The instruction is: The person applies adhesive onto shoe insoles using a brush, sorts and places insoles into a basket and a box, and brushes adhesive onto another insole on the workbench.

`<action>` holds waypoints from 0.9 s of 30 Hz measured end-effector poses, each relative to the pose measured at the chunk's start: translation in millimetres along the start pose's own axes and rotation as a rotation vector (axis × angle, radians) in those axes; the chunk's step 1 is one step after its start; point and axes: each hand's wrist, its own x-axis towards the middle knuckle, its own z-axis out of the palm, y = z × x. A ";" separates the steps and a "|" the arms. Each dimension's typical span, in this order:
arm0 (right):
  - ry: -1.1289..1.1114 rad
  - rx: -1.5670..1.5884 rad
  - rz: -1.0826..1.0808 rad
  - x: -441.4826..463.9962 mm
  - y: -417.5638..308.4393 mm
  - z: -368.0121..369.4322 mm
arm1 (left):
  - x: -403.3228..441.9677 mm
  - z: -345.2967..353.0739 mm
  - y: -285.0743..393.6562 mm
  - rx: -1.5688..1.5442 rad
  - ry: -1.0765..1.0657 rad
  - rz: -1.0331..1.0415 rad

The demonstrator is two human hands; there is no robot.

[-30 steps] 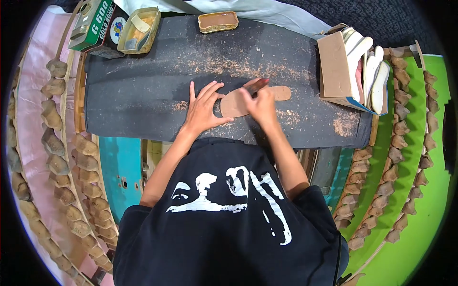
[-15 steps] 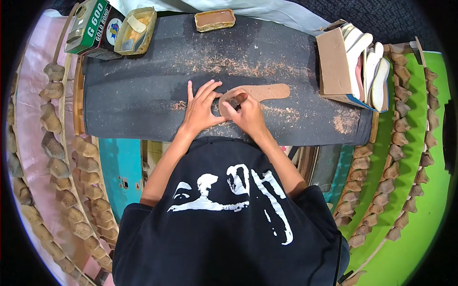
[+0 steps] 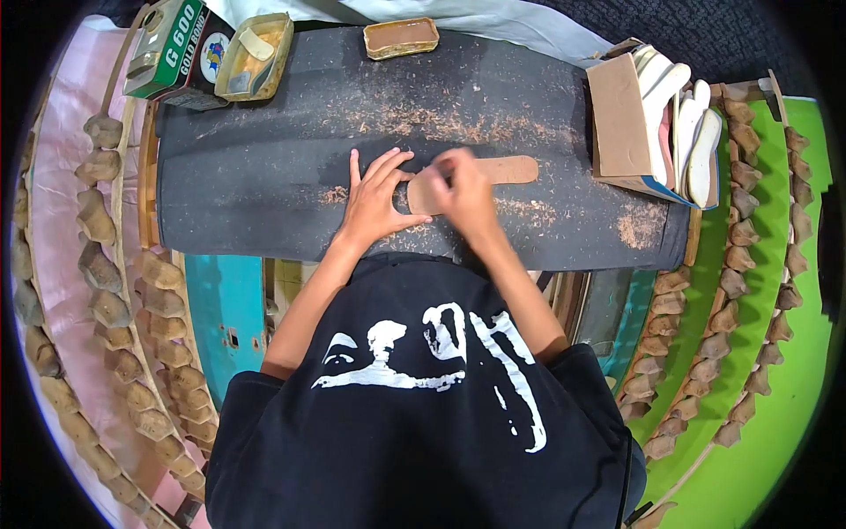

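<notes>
A brown insole-shaped piece (image 3: 515,169) lies flat on the black-covered table, its wide end to the left and its narrow rounded end to the right. My left hand (image 3: 377,196) is spread on the cloth at the wide end, thumb and forefinger touching the edge of the piece. Over its middle-left part is my right hand (image 3: 467,196), with curled fingers blurred by motion. Whatever small thing those fingers hold cannot be made out. Part of the insole is hidden beneath this hand.
Brown shavings (image 3: 441,122) are scattered over the table (image 3: 291,159). At the back stand a G 600 can (image 3: 176,53), a tray with a scraper-like piece (image 3: 231,81) and a small brown-filled dish (image 3: 401,37). A cardboard box (image 3: 621,115) of white soles stands right. Racks of wooden shoe lasts (image 3: 95,216) flank both sides.
My right hand has lifted and shifted slightly right over the insole, its fingers now blurred. The small dark thing seen at its fingertips before no longer shows clearly. My left hand stays in place.
</notes>
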 end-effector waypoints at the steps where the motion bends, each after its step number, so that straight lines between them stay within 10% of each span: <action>1: -0.070 0.007 -0.035 -6.9 -13.1 10.5 | 0.2 1.2 -1.7 0.012 -0.005 -0.007; 12: -0.055 0.136 0.204 50.7 -9.1 -15.0 | -2.8 -0.3 -2.0 0.002 0.054 0.021; 27: 0.104 -0.061 -0.116 257.4 44.9 23.3 | -0.9 1.6 -9.6 -0.028 0.131 -0.060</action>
